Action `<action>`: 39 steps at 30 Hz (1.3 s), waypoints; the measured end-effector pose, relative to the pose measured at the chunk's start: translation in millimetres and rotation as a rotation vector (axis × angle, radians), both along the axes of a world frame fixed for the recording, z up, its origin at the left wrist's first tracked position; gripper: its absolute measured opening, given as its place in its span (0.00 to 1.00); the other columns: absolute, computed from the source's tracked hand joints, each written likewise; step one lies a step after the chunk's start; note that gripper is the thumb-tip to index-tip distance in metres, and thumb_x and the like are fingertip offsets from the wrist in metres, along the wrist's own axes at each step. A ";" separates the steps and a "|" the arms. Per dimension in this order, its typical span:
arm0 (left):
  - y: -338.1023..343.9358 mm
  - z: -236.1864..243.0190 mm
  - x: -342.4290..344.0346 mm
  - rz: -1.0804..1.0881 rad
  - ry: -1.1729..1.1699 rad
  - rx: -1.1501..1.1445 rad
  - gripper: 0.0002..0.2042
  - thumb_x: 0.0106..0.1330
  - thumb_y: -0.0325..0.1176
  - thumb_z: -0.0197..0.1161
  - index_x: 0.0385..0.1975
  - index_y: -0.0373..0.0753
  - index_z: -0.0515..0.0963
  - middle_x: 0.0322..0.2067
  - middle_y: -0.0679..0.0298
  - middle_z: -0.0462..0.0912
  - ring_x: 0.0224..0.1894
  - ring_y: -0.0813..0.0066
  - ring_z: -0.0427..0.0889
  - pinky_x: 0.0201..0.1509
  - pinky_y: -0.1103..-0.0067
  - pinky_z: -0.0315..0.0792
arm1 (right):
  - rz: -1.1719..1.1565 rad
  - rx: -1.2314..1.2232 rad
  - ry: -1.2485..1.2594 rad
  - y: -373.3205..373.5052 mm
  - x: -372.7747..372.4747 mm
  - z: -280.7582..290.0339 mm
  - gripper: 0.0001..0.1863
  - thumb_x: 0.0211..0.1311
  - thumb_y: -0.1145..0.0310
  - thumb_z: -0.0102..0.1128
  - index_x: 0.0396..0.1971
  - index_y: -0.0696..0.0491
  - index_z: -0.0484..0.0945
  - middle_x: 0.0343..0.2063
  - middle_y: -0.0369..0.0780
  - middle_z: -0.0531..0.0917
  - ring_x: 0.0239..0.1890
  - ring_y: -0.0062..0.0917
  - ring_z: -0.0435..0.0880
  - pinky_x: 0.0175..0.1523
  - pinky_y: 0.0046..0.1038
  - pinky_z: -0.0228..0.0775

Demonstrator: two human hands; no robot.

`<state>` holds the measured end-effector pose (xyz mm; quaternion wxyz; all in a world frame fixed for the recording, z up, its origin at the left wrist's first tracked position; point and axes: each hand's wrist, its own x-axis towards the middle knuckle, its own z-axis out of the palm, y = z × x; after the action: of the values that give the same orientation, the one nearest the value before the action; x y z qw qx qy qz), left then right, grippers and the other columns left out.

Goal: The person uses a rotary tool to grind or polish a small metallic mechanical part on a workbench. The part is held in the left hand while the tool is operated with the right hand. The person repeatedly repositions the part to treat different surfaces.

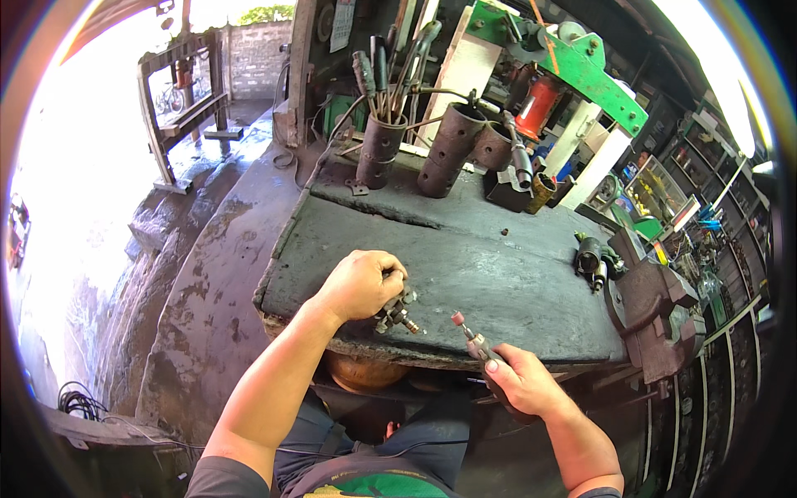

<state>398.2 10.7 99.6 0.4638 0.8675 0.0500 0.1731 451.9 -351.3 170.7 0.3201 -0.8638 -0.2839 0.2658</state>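
My left hand (363, 285) is closed on a dark metal machine part (393, 310) at the near edge of the workbench (349, 236). A threaded, lighter-coloured stub sticks out of the part toward the right; the fingers hide its upper side. In my right hand (525, 380) is a die grinder (480, 347), gripped round its dark body with the thumb on top. Its pinkish grinding stone (457, 318) points up and left, apart from the metal part. Whether the stone is spinning cannot be told.
Metal tube holders (384, 153) with hand tools stand along the bench's back, before a green press frame (594, 79) with a red jack (540, 108). A vise (664, 311) sits at the right end, beside a small dark motor-like part (589, 256). A thin cable (398, 452) crosses my lap.
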 end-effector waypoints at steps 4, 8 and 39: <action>-3.2 6.8 8.9 0.002 0.038 0.067 0.14 0.77 0.36 0.68 0.47 0.33 0.95 0.40 0.48 0.97 0.43 0.53 0.97 0.56 0.64 0.88 | 0.060 -0.081 -0.127 1.4 -2.3 0.9 0.36 0.88 0.42 0.68 0.75 0.60 0.81 0.44 0.54 0.94 0.50 0.49 0.96 0.59 0.46 0.85; -5.5 7.7 16.5 0.033 0.138 0.009 0.15 0.75 0.38 0.69 0.46 0.33 0.95 0.38 0.47 0.97 0.44 0.50 0.98 0.57 0.63 0.88 | 0.201 -0.085 -0.233 14.4 -5.3 8.6 0.37 0.87 0.44 0.71 0.77 0.60 0.78 0.52 0.59 0.95 0.58 0.62 0.94 0.65 0.53 0.84; -9.7 -2.2 7.6 0.033 -0.111 0.076 0.15 0.76 0.34 0.71 0.54 0.33 0.95 0.48 0.48 0.99 0.49 0.58 0.98 0.59 0.66 0.89 | -0.350 0.740 0.706 -7.1 -5.1 -57.5 0.32 0.94 0.38 0.56 0.77 0.49 0.78 0.42 0.42 0.89 0.36 0.33 0.90 0.44 0.38 0.86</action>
<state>405.8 1.1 97.4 0.4298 0.8725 0.0317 0.2303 446.8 -358.4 113.2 0.7184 -0.5859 -0.0856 0.3652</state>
